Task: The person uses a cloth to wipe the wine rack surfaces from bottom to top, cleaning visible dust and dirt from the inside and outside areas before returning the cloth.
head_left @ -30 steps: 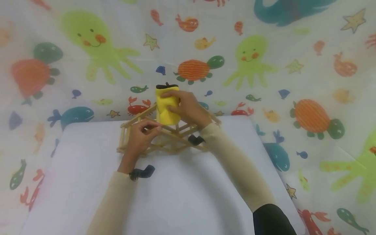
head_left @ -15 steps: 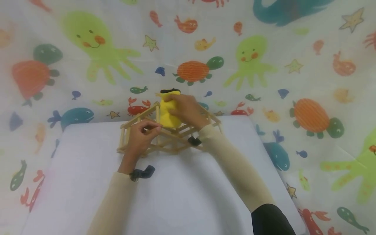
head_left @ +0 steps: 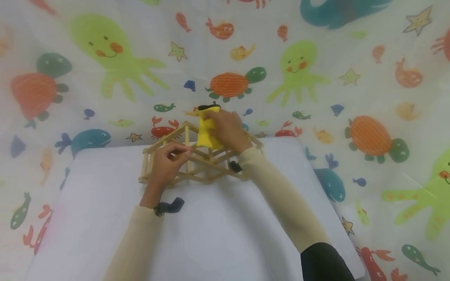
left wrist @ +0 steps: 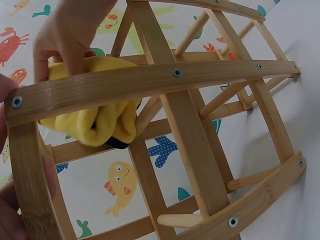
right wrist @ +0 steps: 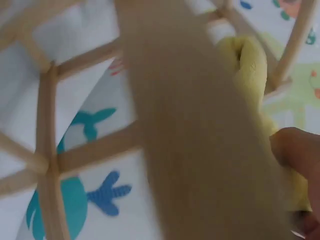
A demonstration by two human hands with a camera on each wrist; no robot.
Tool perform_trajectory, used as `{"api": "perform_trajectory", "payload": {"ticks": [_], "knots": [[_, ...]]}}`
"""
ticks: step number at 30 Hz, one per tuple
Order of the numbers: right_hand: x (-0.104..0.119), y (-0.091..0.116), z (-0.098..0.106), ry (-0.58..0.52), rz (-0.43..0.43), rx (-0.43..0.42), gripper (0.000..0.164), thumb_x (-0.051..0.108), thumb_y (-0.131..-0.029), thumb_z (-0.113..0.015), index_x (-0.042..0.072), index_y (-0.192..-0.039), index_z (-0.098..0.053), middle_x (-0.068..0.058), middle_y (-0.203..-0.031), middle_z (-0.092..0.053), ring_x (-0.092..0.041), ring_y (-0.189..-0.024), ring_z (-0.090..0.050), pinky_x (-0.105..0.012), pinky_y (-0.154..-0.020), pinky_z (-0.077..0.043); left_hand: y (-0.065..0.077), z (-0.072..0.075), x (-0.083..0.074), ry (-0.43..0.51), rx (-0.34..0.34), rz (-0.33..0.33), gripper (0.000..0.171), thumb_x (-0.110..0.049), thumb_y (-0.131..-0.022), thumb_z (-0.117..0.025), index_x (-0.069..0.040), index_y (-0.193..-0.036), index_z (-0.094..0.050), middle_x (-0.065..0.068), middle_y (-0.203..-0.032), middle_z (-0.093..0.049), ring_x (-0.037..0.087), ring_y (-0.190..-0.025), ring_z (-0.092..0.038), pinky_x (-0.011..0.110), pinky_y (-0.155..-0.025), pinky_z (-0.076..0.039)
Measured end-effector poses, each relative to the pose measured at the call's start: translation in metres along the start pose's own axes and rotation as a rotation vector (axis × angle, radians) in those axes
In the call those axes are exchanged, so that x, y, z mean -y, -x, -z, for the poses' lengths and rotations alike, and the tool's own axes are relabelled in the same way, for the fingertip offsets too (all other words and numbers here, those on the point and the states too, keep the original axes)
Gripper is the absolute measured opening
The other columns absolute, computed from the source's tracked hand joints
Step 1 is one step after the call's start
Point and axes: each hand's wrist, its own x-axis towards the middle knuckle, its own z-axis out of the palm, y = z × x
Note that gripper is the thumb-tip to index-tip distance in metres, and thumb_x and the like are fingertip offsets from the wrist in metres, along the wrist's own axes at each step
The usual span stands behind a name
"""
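Observation:
My right hand (head_left: 230, 130) grips a bunched yellow cloth (head_left: 207, 134) with a black edge, up at the top of a wooden slatted rack (head_left: 187, 136). In the left wrist view the cloth (left wrist: 90, 122) sits behind a screwed top slat (left wrist: 125, 82), the fingers of the right hand (left wrist: 75, 30) pressing into it from above. A blurred bar (right wrist: 190, 125) crosses the right wrist view, with the cloth (right wrist: 252, 70) and right thumb (right wrist: 297, 152) beyond. My left hand (head_left: 168, 162) pinches the rack's near left end between thumb and fingers.
The rack stands toward the back of a white-covered table (head_left: 211, 234). Behind it hangs a pale curtain (head_left: 140, 35) printed with sea animals. A black strap-on device (head_left: 168, 207) is on the left wrist, another (head_left: 234, 166) near the right.
The right hand and the yellow cloth have shifted right along the top of the rack, with a small dip and rise. The left hand and the rack hold still.

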Motion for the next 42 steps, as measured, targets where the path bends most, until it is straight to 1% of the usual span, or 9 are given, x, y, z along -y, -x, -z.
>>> {"api": "perform_trajectory", "payload": {"ticks": [4,8,12,23,28,30,33,38,42], "knots": [[0.005,0.0,-0.001,-0.017,0.047,0.052,0.043,0.024,-0.098,-0.076,0.032,-0.139,-0.067,0.001,-0.136,-0.073,-0.023,-0.116,-0.066,-0.042,-0.107,-0.051,0.0,0.0,0.0,0.005,-0.012,0.006,0.016,-0.024,-0.1,-0.076,-0.01,-0.109,-0.078,-0.003,-0.111,-0.074,0.013,-0.099,-0.064,0.02,-0.082,-0.051],[-0.003,0.001,-0.003,0.103,0.068,0.09,0.039,0.023,-0.099,-0.072,0.031,-0.137,-0.069,0.003,-0.133,-0.075,-0.023,-0.119,-0.068,-0.043,-0.109,-0.045,-0.001,-0.001,-0.001,0.017,-0.007,0.012,0.018,-0.026,-0.099,-0.077,-0.011,-0.109,-0.079,-0.005,-0.11,-0.074,0.013,-0.1,-0.064,0.021,-0.081,-0.05],[-0.01,0.003,0.005,0.161,0.08,-0.023,0.038,0.019,-0.096,-0.076,0.028,-0.133,-0.071,-0.001,-0.125,-0.078,-0.025,-0.109,-0.069,-0.044,-0.096,-0.045,0.001,-0.002,-0.002,-0.001,0.004,0.022,0.02,-0.028,-0.099,-0.077,-0.012,-0.11,-0.078,-0.007,-0.108,-0.072,0.015,-0.1,-0.064,0.022,-0.082,-0.05],[-0.022,0.011,0.008,0.204,0.186,-0.224,0.038,0.02,-0.095,-0.079,0.031,-0.131,-0.072,-0.005,-0.115,-0.079,-0.025,-0.091,-0.065,-0.041,-0.081,-0.041,0.002,0.001,-0.002,-0.015,-0.007,0.015,0.018,-0.025,-0.099,-0.077,-0.01,-0.11,-0.078,-0.007,-0.107,-0.072,0.014,-0.099,-0.064,0.021,-0.082,-0.051],[-0.027,0.011,0.001,0.104,0.229,-0.001,0.039,0.019,-0.099,-0.075,0.034,-0.135,-0.072,0.005,-0.124,-0.079,-0.019,-0.1,-0.066,-0.04,-0.096,-0.043,0.002,0.001,-0.002,-0.011,-0.021,0.013,0.017,-0.024,-0.099,-0.077,-0.009,-0.108,-0.078,-0.007,-0.105,-0.071,0.012,-0.098,-0.063,0.021,-0.08,-0.049],[-0.029,0.01,-0.001,0.039,0.228,0.041,0.04,0.019,-0.098,-0.076,0.033,-0.136,-0.071,0.007,-0.129,-0.077,-0.018,-0.107,-0.067,-0.037,-0.101,-0.046,0.003,-0.001,-0.001,-0.002,-0.018,0.018,0.018,-0.024,-0.099,-0.077,-0.009,-0.108,-0.078,-0.006,-0.105,-0.071,0.011,-0.097,-0.063,0.021,-0.079,-0.049],[-0.035,0.011,0.002,-0.109,0.192,-0.073,0.043,0.019,-0.093,-0.082,0.028,-0.135,-0.073,0.003,-0.132,-0.076,-0.02,-0.107,-0.068,-0.035,-0.096,-0.051,0.003,-0.003,-0.001,0.012,-0.008,0.016,0.019,-0.025,-0.099,-0.078,-0.009,-0.108,-0.078,-0.005,-0.105,-0.072,0.011,-0.096,-0.064,0.021,-0.08,-0.05],[-0.05,0.019,0.024,-0.422,0.119,-0.444,0.043,0.014,-0.088,-0.087,0.016,-0.13,-0.075,-0.009,-0.123,-0.078,-0.02,-0.085,-0.061,-0.035,-0.076,-0.051,0.004,-0.004,-0.002,0.019,-0.006,0.013,0.02,-0.027,-0.099,-0.077,-0.01,-0.11,-0.078,-0.007,-0.106,-0.073,0.014,-0.1,-0.065,0.021,-0.084,-0.052],[-0.069,0.029,0.043,-0.502,0.05,-0.665,0.042,0.011,-0.087,-0.087,0.013,-0.128,-0.076,-0.011,-0.125,-0.077,-0.012,-0.078,-0.055,-0.029,-0.069,-0.049,0.004,-0.003,-0.003,0.026,-0.004,0.017,0.02,-0.027,-0.1,-0.077,-0.011,-0.111,-0.078,-0.009,-0.106,-0.073,0.014,-0.101,-0.065,0.02,-0.085,-0.053]]}}
